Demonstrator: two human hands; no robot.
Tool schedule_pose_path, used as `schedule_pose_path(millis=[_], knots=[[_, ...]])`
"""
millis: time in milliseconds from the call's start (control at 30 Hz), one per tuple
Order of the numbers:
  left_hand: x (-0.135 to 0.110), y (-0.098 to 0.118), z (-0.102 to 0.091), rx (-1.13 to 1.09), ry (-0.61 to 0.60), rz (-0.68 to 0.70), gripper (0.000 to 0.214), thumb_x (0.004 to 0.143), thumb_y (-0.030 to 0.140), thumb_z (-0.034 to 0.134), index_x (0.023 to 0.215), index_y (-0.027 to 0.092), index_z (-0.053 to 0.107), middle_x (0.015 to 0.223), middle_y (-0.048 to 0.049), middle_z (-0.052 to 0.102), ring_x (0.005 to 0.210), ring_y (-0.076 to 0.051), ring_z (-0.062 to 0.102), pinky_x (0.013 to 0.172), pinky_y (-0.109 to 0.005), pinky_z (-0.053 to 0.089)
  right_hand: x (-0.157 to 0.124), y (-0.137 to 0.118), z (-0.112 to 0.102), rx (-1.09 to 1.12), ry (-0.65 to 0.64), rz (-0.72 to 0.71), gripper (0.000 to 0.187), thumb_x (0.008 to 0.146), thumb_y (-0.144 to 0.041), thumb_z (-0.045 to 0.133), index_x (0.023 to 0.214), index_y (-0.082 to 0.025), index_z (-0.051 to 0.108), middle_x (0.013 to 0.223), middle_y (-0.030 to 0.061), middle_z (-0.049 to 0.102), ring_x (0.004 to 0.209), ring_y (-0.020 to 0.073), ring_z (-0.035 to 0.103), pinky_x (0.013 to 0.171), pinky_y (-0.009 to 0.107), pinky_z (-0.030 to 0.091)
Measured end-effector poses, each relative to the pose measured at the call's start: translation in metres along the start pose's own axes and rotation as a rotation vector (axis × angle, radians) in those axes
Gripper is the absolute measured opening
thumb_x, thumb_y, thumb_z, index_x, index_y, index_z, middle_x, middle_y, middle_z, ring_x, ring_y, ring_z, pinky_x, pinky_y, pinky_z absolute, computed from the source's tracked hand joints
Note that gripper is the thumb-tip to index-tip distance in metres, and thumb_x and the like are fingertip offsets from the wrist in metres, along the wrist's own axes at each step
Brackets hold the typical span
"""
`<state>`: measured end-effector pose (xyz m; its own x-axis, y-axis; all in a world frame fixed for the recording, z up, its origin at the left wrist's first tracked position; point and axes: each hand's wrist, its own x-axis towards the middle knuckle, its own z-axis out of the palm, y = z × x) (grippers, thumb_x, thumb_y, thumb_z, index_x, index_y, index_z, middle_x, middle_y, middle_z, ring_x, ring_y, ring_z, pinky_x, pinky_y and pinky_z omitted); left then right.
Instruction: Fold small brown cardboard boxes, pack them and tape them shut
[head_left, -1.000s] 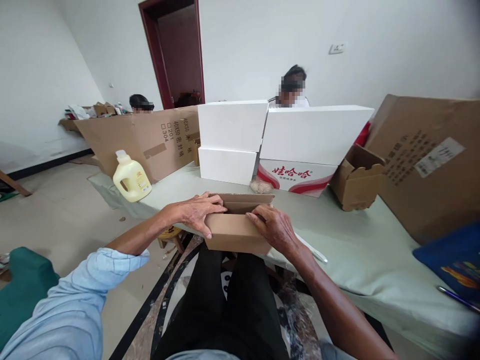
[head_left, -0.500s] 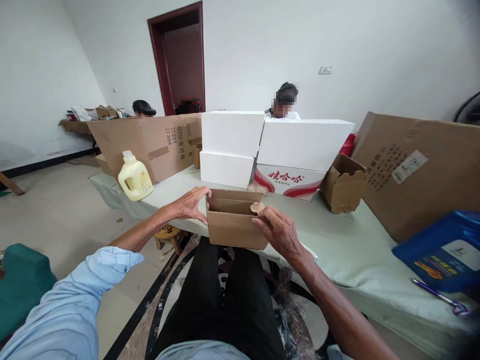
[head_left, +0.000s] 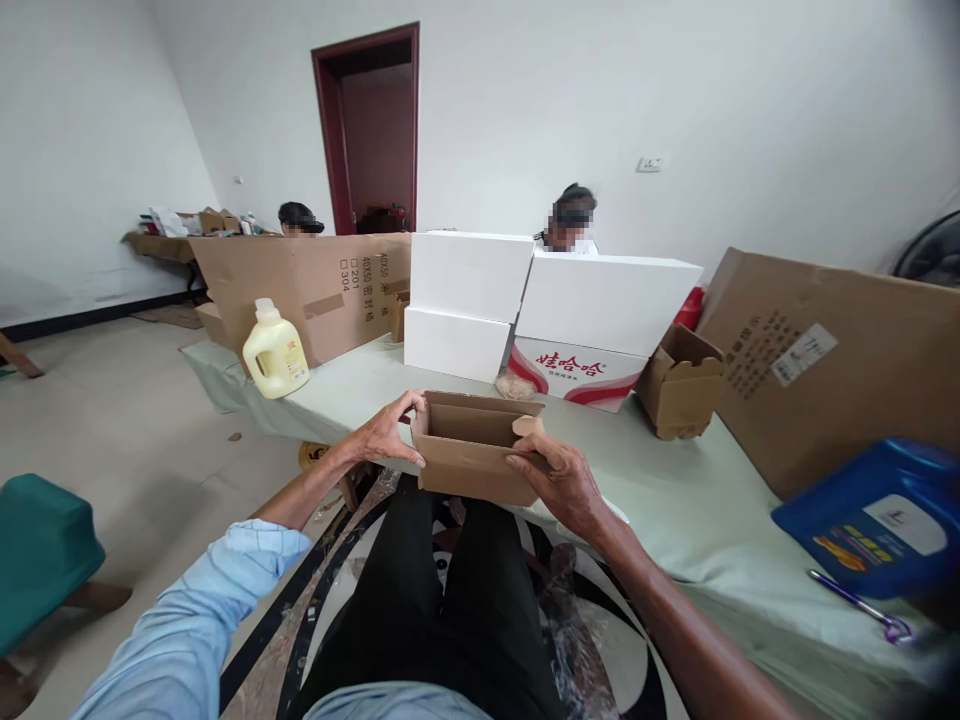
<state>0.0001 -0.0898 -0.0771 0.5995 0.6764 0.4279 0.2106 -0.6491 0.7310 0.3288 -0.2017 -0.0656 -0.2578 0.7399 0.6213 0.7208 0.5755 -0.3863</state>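
Observation:
A small brown cardboard box (head_left: 469,472) with its top open is held between my two hands at the near edge of the cloth-covered table (head_left: 352,405). My left hand (head_left: 386,435) grips its left end, the thumb low at the front corner and the fingers at the upper rear corner. At the right end, my right hand (head_left: 559,475) is closed on the front corner, beside a small side flap (head_left: 527,426) that sticks up. The inside looks dark and its bottom is hidden.
White boxes (head_left: 469,275) and a red-and-white carton (head_left: 574,375) stand behind. To the left are a yellow jug (head_left: 276,355) and a large carton (head_left: 300,290). An open brown box (head_left: 679,385), a blue jug (head_left: 877,520) and a pen (head_left: 851,595) lie right. Two people sit beyond.
The box's top has tipped toward me and its opening shows wider. The inner panel that stood across it now lies toward the back. Both hands keep their hold; the view has shifted slightly.

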Motion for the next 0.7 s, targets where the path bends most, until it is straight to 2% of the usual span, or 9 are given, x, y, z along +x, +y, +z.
schedule_pose_path(millis=[100, 233, 300, 400, 500, 567, 633, 700], knots=[[0.003, 0.001, 0.003, -0.022, -0.01, -0.006, 0.078, 0.054, 0.045, 0.102, 0.106, 0.026, 0.047, 0.138, -0.0092, 0.061, 0.126, -0.03, 0.06, 0.1, -0.04, 0.054, 0.006, 0.002, -0.012, 0.071, -0.156, 0.037, 0.02, 0.103, -0.036, 0.06, 0.091, -0.023, 0.068, 0.087, 0.0027, 0.075, 0.077, 0.0192, 0.067, 0.073, 0.03, 0.049], [-0.002, 0.002, 0.004, 0.008, -0.021, 0.01, 0.074, 0.057, 0.037, 0.098, 0.113, 0.026, 0.05, 0.141, -0.0076, 0.058, 0.13, -0.029, 0.057, 0.104, -0.041, 0.052, 0.02, -0.004, -0.029, -0.02, -0.421, 0.01, 0.018, 0.104, -0.034, 0.059, 0.095, -0.024, 0.073, 0.087, 0.0009, 0.072, 0.077, 0.0178, 0.065, 0.068, 0.029, 0.044], [-0.005, 0.001, 0.005, 0.008, -0.041, 0.013, 0.079, 0.057, 0.035, 0.098, 0.119, 0.027, 0.05, 0.144, -0.0083, 0.055, 0.133, -0.031, 0.056, 0.107, -0.044, 0.052, 0.026, -0.009, -0.034, -0.113, -0.522, -0.017, 0.019, 0.103, -0.031, 0.061, 0.088, -0.024, 0.071, 0.084, 0.0007, 0.068, 0.072, 0.0164, 0.06, 0.065, 0.029, 0.04], [-0.01, 0.0, 0.006, 0.002, -0.071, 0.006, 0.089, 0.055, 0.036, 0.099, 0.126, 0.028, 0.047, 0.147, -0.0097, 0.052, 0.135, -0.032, 0.054, 0.109, -0.046, 0.051, 0.033, -0.015, -0.035, -0.24, -0.604, -0.08, 0.024, 0.099, -0.03, 0.069, 0.076, -0.022, 0.064, 0.084, 0.0023, 0.065, 0.069, 0.0158, 0.056, 0.062, 0.031, 0.035], [-0.012, 0.001, 0.006, 0.034, -0.065, -0.012, 0.087, 0.058, 0.035, 0.097, 0.128, 0.026, 0.046, 0.139, -0.0074, 0.055, 0.127, -0.029, 0.057, 0.111, -0.046, 0.051, 0.034, -0.013, -0.032, -0.362, -0.618, -0.147, 0.022, 0.096, -0.029, 0.075, 0.078, -0.021, 0.064, 0.09, 0.0053, 0.066, 0.077, 0.0189, 0.06, 0.062, 0.031, 0.034], [-0.013, 0.003, 0.006, 0.058, -0.042, -0.026, 0.083, 0.06, 0.034, 0.094, 0.128, 0.025, 0.046, 0.13, -0.0047, 0.056, 0.119, -0.027, 0.058, 0.109, -0.044, 0.051, 0.029, -0.007, -0.034, -0.389, -0.573, -0.175, 0.018, 0.097, -0.032, 0.075, 0.086, -0.021, 0.067, 0.096, 0.0073, 0.067, 0.084, 0.0215, 0.063, 0.064, 0.03, 0.038], [-0.014, 0.004, 0.006, 0.069, -0.014, -0.042, 0.081, 0.06, 0.033, 0.093, 0.126, 0.025, 0.046, 0.123, -0.0028, 0.056, 0.114, -0.025, 0.058, 0.105, -0.042, 0.052, 0.022, 0.001, -0.038, -0.318, -0.463, -0.188, 0.02, 0.1, -0.041, 0.073, 0.101, -0.02, 0.071, 0.107, 0.0102, 0.069, 0.092, 0.0243, 0.065, 0.071, 0.031, 0.044], [-0.013, 0.004, 0.007, 0.072, 0.008, -0.052, 0.08, 0.058, 0.032, 0.093, 0.124, 0.025, 0.047, 0.119, -0.0018, 0.054, 0.11, -0.023, 0.057, 0.101, -0.039, 0.053, 0.012, 0.012, -0.044, -0.175, -0.307, -0.169, 0.032, 0.103, -0.05, 0.071, 0.116, -0.021, 0.071, 0.114, 0.0109, 0.069, 0.096, 0.0255, 0.065, 0.078, 0.034, 0.049]])
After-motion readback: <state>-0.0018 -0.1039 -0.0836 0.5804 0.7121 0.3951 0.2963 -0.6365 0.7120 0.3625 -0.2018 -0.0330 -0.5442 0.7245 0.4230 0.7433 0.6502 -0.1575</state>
